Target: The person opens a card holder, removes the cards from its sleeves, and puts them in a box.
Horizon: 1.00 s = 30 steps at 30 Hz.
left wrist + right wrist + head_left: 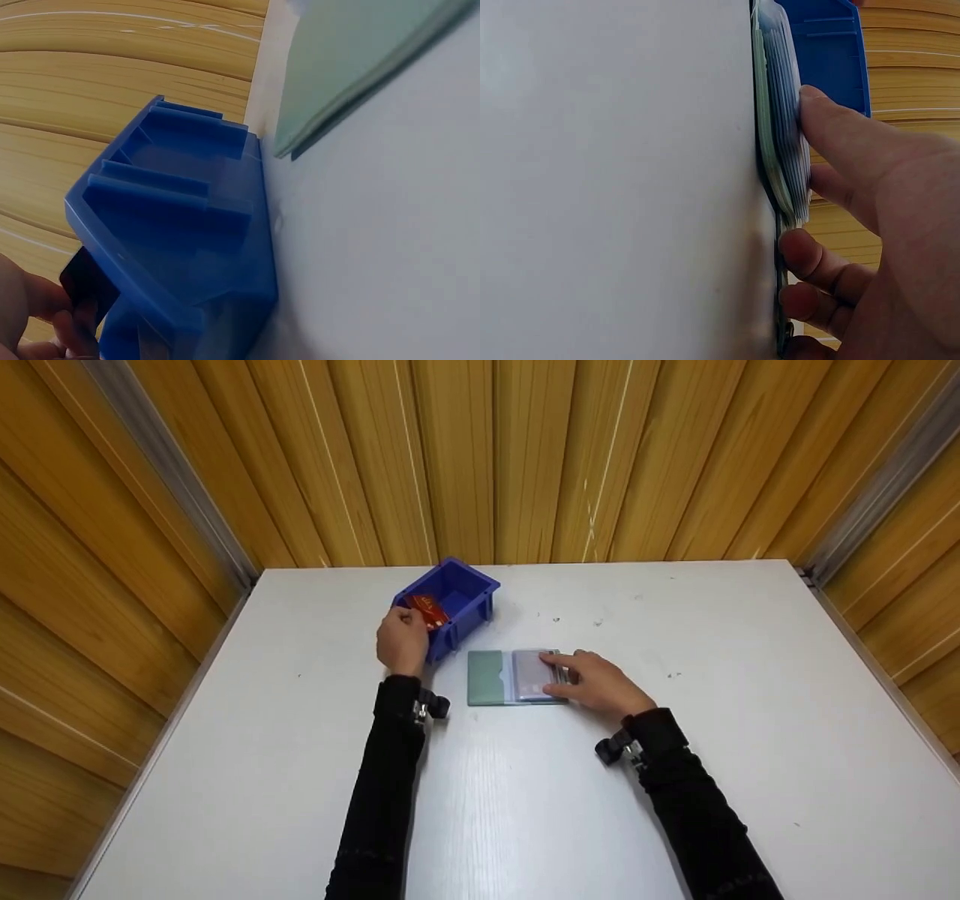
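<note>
In the head view my left hand is at the near left end of a blue plastic bin, pinching a red card at the bin's opening. The left wrist view has the card dark between thumb and fingers, against the bin's rim. A green card holder lies unfolded on the table, its clear sleeves stacked on the right half. My right hand rests on that half, thumb and fingers pressing the sleeves. From the right wrist view, the sleeve stack appears edge-on and several layers thick.
The white table runs back to a wood-patterned panel wall, with similar panels at both sides. The bin stands behind and left of the card holder, close to its corner. Small dark marks dot the tabletop behind the holder.
</note>
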Motion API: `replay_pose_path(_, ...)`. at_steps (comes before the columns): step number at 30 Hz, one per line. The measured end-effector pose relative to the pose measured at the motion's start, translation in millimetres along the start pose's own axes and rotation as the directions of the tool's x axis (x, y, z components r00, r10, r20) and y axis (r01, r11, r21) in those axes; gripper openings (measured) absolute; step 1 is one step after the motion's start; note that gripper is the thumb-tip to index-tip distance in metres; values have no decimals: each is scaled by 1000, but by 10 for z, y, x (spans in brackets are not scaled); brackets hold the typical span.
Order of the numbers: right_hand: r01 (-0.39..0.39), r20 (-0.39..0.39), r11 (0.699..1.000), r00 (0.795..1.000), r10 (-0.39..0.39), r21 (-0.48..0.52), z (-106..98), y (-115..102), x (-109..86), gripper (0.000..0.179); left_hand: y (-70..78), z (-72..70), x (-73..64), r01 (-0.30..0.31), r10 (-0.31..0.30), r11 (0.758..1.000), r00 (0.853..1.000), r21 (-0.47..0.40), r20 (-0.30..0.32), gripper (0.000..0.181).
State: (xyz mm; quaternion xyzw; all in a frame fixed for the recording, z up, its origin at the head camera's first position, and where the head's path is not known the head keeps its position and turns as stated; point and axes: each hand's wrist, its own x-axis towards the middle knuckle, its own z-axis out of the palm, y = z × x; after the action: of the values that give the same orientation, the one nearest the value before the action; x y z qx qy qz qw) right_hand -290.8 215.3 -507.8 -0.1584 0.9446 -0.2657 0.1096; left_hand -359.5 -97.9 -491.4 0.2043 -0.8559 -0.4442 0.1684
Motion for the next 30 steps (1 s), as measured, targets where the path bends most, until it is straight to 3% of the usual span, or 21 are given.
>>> replay_pose_path(13,6,-2,1000,1000,-6,-8,-11,-23,-14,64,-84,29,-1,-71,59,981,996,181,71,21)
replay_pose_path(24,18,-9,1000,1000,-18,-10,0,-8,-16,64,-116,-14,16,-124,79,949,984,290,160,31)
replay_pose_path(30,17,-9,1000,1000,-18,-7,-2,-9,-15,64,-126,11,21,-136,97,944,985,299,143,23)
